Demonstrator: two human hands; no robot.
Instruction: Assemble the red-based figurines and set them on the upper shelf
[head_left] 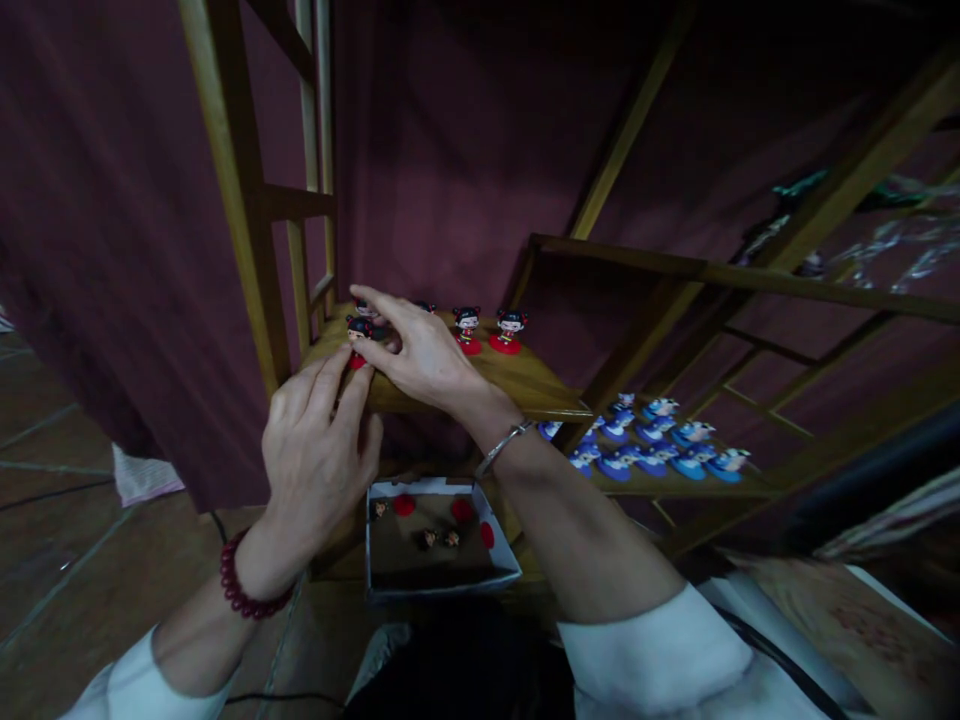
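At the left end of a wooden shelf [544, 385], a small figurine [358, 328] with black hair and a red base stands between my two hands. My right hand [424, 350] reaches over from the right, its thumb and fingers closed around the figurine. From the front, the fingertips of my left hand [319, 450] close on the figurine's lower part and red base. Another figurine's dark head shows behind my right hand, mostly hidden. To the right, two similar figurines, one [466, 328] and another [510, 330], stand upright on red bases.
Below the shelf, a shallow box [405, 570] holds several small parts and red discs. Several blue figurines [656, 455] stand on a lower shelf at right. A wooden post [236, 200] rises at left, before a dark red curtain [135, 250].
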